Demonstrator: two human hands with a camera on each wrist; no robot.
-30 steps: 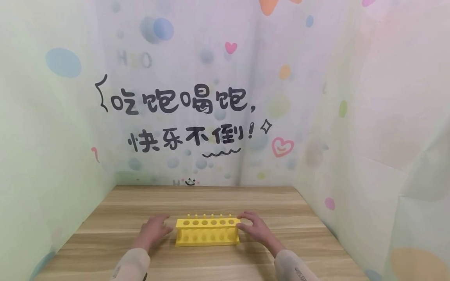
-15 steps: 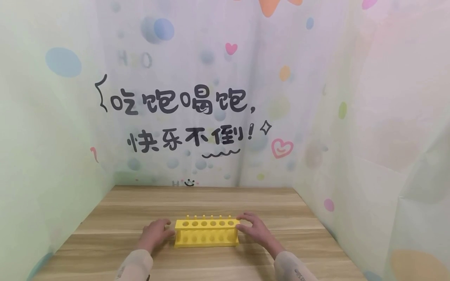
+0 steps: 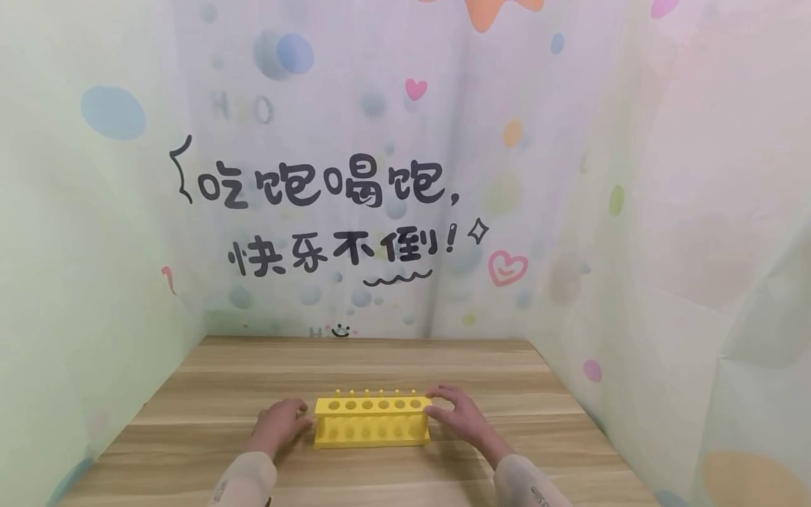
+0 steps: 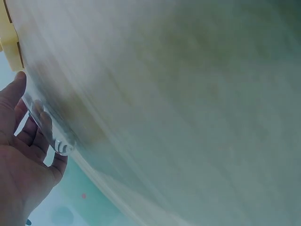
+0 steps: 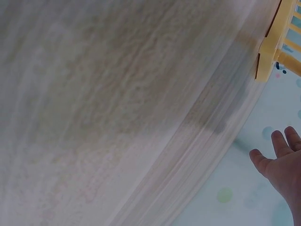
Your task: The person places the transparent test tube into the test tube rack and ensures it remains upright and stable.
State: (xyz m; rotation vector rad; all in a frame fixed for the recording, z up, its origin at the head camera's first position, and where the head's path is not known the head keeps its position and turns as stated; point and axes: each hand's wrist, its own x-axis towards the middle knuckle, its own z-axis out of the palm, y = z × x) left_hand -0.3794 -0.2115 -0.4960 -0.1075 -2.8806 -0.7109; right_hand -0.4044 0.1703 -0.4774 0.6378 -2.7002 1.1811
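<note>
A yellow test tube rack (image 3: 372, 445) stands upright on the wooden table, with a row of holes in its top plate and several pegs behind. My left hand (image 3: 279, 426) is just beside its left end. In the left wrist view, that hand (image 4: 26, 165) has its fingers bent round a clear test tube (image 4: 43, 123) with a ringed end; the head view does not show this tube. At the rack's right end is my right hand (image 3: 465, 415), fingers spread. The right wrist view shows that hand (image 5: 284, 162) apart from the rack (image 5: 268, 54), holding nothing.
The wooden table (image 3: 374, 359) runs back to a pale wall sheet (image 3: 329, 303) printed with dark lettering and coloured spots. Similar sheets stand along the left side (image 3: 76, 282) and the right side (image 3: 652, 338).
My left hand has shifted slightly, and its fingers look more bent than before. The right hand and the rack stay in place, apart from a small shift of the whole view.
</note>
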